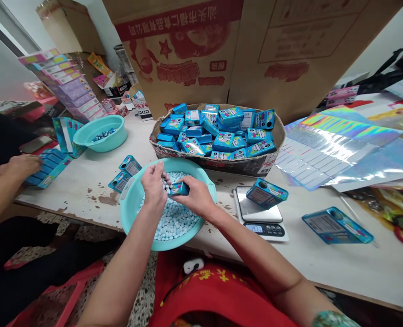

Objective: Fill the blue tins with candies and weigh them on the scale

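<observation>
Over a turquoise basin (210,188) of small pale blue and white candies (176,222), my left hand (154,186) is closed around several candies. A few show between its fingers, right beside the end of a small blue box (180,188). My right hand (198,195) grips that box, which lies tilted on its side toward my left hand. Two more blue boxes (130,165) stand on the table just left of the basin. Behind the basin, a cut-down carton (245,168) is heaped with similar blue boxes (223,141).
A blue box (267,193) stands on a digital scale (262,215) at right, with another blue box (337,225) beyond. Shiny sheets (334,145) cover the right back. At left, a co-worker's hand (21,168) touches a blue tray (51,168) near a smaller basin (111,141).
</observation>
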### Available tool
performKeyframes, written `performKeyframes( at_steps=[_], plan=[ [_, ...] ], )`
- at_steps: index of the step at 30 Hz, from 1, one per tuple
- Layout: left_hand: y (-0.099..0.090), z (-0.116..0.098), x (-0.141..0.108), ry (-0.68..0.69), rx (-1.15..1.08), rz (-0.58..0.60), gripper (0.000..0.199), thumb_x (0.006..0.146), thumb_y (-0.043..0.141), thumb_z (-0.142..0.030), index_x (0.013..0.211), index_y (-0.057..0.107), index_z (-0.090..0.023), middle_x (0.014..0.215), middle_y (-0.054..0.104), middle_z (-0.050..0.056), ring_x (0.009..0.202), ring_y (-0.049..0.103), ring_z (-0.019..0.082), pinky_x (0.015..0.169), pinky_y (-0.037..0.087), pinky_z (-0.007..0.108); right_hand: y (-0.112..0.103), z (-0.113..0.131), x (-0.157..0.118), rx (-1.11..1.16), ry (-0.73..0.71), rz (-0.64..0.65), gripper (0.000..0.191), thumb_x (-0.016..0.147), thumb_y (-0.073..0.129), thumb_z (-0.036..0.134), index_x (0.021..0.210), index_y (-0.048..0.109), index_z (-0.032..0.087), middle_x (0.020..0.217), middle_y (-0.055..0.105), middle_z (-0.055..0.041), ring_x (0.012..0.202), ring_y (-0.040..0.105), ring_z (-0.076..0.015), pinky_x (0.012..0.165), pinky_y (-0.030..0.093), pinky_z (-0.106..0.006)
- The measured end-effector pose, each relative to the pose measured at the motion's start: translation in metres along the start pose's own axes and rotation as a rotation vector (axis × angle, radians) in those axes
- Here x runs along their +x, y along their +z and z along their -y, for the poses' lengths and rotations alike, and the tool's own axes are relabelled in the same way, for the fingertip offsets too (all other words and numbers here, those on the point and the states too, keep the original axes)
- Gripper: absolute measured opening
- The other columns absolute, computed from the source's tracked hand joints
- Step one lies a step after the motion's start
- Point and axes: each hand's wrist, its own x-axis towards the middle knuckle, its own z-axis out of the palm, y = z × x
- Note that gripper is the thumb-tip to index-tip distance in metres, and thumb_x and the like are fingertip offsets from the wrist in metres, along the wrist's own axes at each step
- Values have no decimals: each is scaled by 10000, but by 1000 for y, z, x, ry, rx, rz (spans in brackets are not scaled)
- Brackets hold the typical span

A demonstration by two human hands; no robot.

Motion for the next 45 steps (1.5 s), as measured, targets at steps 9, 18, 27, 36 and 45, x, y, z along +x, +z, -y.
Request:
performKeyframes(
  at_steps=[9,18,27,36,45],
  plan=[
    [7,-37,-3,-115,-97,103,369,722,743,-268,658,389,-184,450,327,-107,347,297,32,317,205,139,-5,-3,-5,163,-40,-93,321,656,782,333,920,655,199,878,661,-8,828,597,-175,768,454,-288],
    [-48,-3,14,-842,192,111,177,882,478,-196,710,496,-159,523,466,-21,327,342,45,274,233,127,-79,-9,-84,490,86,-326,443,592,835,366,962,659,199,896,668,-5,822,625,-156,748,503,-269],
    [-20,11,-5,-845,358,424,112,723,672,-112,787,590,-152,671,579,56,461,491,111,296,317,153,-164,-64,-215,255,469,-707,390,620,830,336,939,642,212,848,682,1,745,640,-152,691,536,-264],
    [86,5,-29,-646,543,790,166,662,754,-200,772,646,-138,650,513,35,442,395,61,311,218,125,-163,-116,-266,164,603,-909,410,616,805,391,943,639,207,856,673,-17,755,630,-177,713,545,-308],
    [203,43,-67,5,967,1285,103,668,677,-223,589,627,-179,525,510,-4,452,379,105,417,233,209,-157,-130,-266,167,632,-985,431,637,777,443,967,636,205,877,671,-29,778,622,-187,710,534,-302]
  ],
)
